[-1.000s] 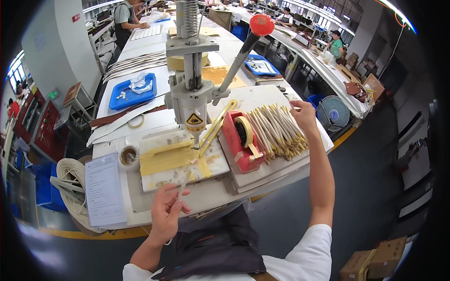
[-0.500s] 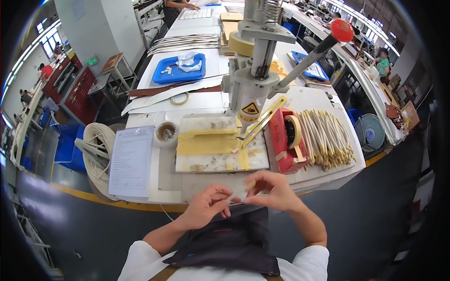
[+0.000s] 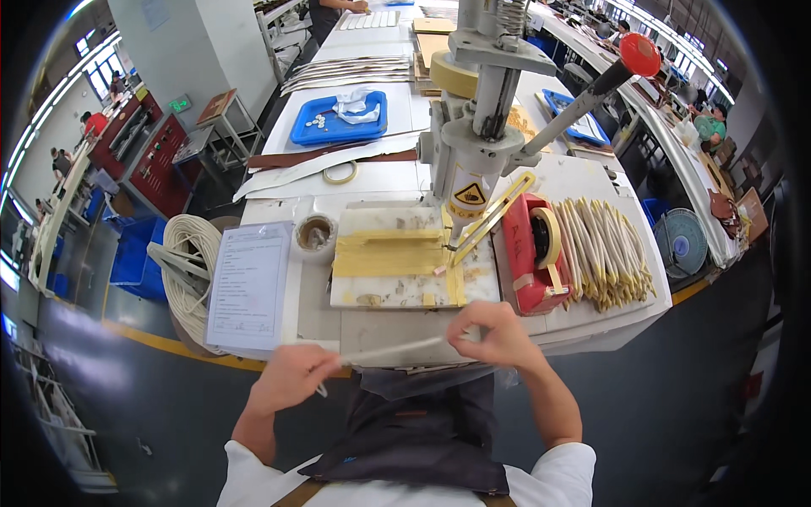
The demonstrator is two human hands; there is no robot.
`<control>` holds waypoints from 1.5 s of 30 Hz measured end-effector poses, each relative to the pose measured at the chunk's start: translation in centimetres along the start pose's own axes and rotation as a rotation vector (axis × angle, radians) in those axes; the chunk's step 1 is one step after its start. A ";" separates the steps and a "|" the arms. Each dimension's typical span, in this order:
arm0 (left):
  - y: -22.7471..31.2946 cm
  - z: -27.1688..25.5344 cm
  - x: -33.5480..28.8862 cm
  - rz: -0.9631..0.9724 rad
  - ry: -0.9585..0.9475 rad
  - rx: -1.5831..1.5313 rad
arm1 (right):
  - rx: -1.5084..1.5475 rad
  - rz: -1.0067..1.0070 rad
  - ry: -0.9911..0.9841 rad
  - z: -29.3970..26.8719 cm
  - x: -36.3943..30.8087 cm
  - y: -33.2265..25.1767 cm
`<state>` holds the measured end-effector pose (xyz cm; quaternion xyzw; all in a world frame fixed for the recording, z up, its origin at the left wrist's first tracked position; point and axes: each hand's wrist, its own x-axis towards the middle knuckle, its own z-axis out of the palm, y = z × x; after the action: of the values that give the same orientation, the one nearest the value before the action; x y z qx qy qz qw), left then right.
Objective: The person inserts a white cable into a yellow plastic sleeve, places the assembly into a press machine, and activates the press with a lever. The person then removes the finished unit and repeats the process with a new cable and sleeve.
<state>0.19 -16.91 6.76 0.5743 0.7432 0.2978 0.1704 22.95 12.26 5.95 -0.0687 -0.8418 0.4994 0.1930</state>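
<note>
A thin cream cord piece [image 3: 397, 349] is stretched between my two hands over the near edge of the work table [image 3: 355, 325]. My left hand [image 3: 291, 378] pinches its left end near my lap. My right hand [image 3: 494, 331] grips the right end just in front of the table edge. Behind them lies a white work board [image 3: 405, 291] with yellow strips [image 3: 384, 253]. Above the board stands a grey hand press [image 3: 477, 127] with a red-knobbed lever [image 3: 639, 54].
A red tape dispenser [image 3: 532, 253] and a pile of several cream cord pieces [image 3: 604, 249] lie to the right. A paper sheet [image 3: 249, 286], a small glue pot [image 3: 316, 233] and a coil of cream cord [image 3: 193, 262] are on the left. A blue tray [image 3: 338, 118] sits farther back.
My right hand came back from the cord pile to the table edge. Both hands then drew apart, pulling the cord piece out straight between them.
</note>
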 end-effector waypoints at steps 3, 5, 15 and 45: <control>-0.7 0.6 2.2 0.074 0.303 0.238 | -0.172 -0.060 0.155 1.6 1.8 2.4; -1.9 1.1 3.5 0.087 0.388 0.295 | -0.237 -0.051 0.247 2.6 3.0 3.8; -5.9 2.9 5.8 -0.040 0.449 0.127 | -0.416 -0.123 0.463 4.6 3.9 6.1; -8.2 1.7 7.3 0.068 0.307 0.181 | -0.423 -0.140 0.513 4.6 3.9 6.3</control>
<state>-7.02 -10.89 0.83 0.5600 0.7644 0.3195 -0.0077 17.09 12.77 -0.48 -0.1727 -0.8535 0.2655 0.4139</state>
